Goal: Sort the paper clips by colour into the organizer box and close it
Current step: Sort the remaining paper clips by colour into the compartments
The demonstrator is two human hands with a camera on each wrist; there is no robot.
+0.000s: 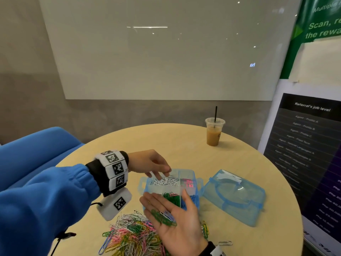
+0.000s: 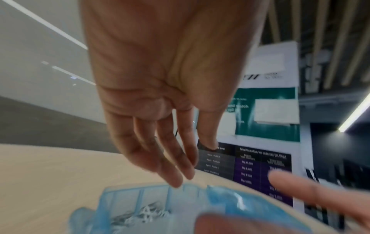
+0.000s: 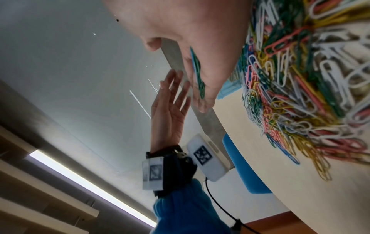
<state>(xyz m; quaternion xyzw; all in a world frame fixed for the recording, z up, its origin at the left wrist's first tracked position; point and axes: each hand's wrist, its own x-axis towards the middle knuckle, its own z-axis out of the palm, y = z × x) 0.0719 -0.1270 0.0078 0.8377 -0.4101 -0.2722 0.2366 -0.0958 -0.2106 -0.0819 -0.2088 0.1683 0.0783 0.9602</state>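
Note:
A clear blue organizer box (image 1: 196, 182) stands on the round table with white, pink, green and blue clips in separate compartments. My left hand (image 1: 156, 167) hovers over the white-clip compartment (image 1: 166, 181), fingers loose and straight, holding nothing. In the left wrist view the fingers (image 2: 176, 166) hang above the box (image 2: 140, 199). My right hand (image 1: 175, 218) lies palm up in front of the box, carrying green and blue clips (image 1: 165, 217) on the flat palm. A mixed pile of clips (image 1: 132, 235) lies by the near edge; it also shows in the right wrist view (image 3: 300, 95).
The box's detached blue lid (image 1: 234, 195) lies right of the box. An iced coffee cup with a straw (image 1: 214, 132) stands at the far right of the table (image 1: 129, 145). A banner stand (image 1: 313, 145) is beside the table. One stray clip (image 1: 225, 242) lies near my right wrist.

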